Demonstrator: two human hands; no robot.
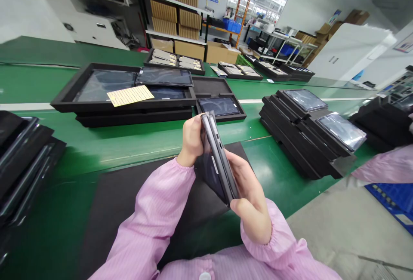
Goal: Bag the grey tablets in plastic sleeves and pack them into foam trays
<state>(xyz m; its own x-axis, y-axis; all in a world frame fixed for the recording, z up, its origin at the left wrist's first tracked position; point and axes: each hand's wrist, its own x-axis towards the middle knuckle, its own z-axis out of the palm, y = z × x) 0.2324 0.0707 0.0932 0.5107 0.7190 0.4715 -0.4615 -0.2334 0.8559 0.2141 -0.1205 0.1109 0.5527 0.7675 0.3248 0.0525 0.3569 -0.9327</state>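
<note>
Between my hands a dark tablet (213, 172) is held up on edge, its side with slots turned toward me. It looks like two slabs face to face; whether that is two tablets I cannot tell. My left hand (191, 138) grips the far upper end, fingers partly hidden behind it. My right hand (250, 194) wraps the near lower end, thumb at the bottom corner. Below lies a black mat (129, 202). Ahead is a black foam tray (222, 83) with a tablet (220, 106) in its front compartment.
A larger tray (61, 99) at left holds tablets and a yellow sticker sheet (130, 95). Stacked trays with tablets (305, 99) stand right; more trays (19, 159) stand at the left edge. Another person's pink sleeve (387, 164) shows at far right. Trays of parts (174, 61) sit behind.
</note>
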